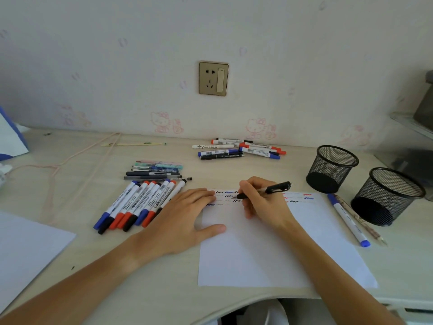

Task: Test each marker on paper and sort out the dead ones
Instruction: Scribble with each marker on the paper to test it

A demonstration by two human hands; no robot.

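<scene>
Right hand point(260, 202) grip pinches black pen point(264, 190), tip on paper point(269, 249); squiggle rows beside it; marker piles point(138, 205) beyond left hand point(182, 219), spread flat, apparently untested.

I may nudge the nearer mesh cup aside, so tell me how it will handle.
The nearer mesh cup looks light: open wire mesh, apparently nothing inside. It would probably slide on the smooth desk. Upright on a flat base, it seems more likely to tip from a high push than to roll.

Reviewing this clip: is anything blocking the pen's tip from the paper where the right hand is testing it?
Nothing visible does. The right hand grips the black pen, tip at the paper among the squiggles. The left hand lies flat beside it, left of the tip.
</scene>
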